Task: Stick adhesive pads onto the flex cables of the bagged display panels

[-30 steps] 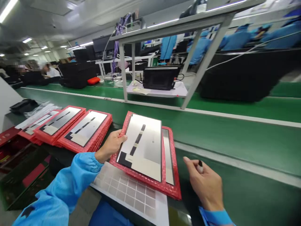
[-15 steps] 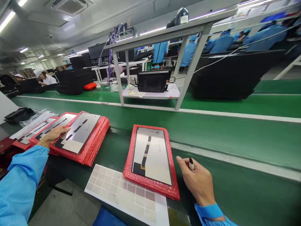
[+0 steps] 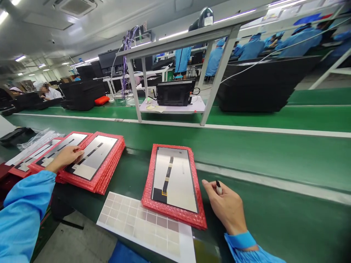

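Observation:
My left hand (image 3: 65,157) rests with fingers on the top silver panel (image 3: 91,156) of a stack in red bubble-wrap sleeves at the left. A single panel in its red sleeve (image 3: 173,180) lies flat in front of me on the green belt's near edge. My right hand (image 3: 227,206) lies just right of that panel, closed around a small black-and-white marker (image 3: 218,187).
A white sheet of small label squares (image 3: 148,223) lies below the single panel. More sleeved panels (image 3: 38,155) and plastic bags sit far left. A grey metal frame (image 3: 175,69) spans the green conveyor (image 3: 260,153). Workers in blue stand beyond.
My left hand let go of the lifted panel, which now lies flat on the sleeve, and moved left onto the stack. My right hand stayed beside the panel.

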Motion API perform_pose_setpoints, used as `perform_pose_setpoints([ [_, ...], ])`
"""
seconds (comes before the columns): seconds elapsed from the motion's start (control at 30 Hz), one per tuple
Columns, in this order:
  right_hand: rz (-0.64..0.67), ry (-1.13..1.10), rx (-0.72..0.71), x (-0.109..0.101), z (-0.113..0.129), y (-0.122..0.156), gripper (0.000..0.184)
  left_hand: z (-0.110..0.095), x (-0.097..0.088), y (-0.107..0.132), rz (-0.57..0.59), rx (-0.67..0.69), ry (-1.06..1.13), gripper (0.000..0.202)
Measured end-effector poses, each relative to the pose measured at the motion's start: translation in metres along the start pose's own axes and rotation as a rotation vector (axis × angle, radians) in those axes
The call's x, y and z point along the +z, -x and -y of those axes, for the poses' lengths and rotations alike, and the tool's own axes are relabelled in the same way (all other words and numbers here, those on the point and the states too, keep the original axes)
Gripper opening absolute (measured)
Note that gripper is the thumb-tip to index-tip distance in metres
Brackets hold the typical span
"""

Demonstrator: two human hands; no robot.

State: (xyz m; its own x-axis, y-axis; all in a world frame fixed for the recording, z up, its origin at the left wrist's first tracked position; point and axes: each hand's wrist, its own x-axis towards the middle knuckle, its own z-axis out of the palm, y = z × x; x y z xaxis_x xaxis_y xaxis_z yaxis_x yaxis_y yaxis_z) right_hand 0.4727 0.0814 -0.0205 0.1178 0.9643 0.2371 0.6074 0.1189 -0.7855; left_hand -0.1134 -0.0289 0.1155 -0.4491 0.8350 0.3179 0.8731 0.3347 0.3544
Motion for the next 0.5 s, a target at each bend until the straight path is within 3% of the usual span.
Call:
perform_pose_setpoints([
  [0.1,-0.004,-0.003,-0.003,-0.001,0.002,0.0,0.048,-0.002,0.007,0.008,0.099,-0.029,-0.154,0.03],
  [0.23,-0.022,-0.007,0.007,-0.002,0.004,0.0,0.05,0.003,0.013,0.019,0.144,-0.061,-0.236,0.03],
  [0.5,-0.026,-0.039,-0.006,0.001,-0.002,0.0,0.046,0.02,0.008,0.024,0.063,-0.135,-0.216,0.037],
])
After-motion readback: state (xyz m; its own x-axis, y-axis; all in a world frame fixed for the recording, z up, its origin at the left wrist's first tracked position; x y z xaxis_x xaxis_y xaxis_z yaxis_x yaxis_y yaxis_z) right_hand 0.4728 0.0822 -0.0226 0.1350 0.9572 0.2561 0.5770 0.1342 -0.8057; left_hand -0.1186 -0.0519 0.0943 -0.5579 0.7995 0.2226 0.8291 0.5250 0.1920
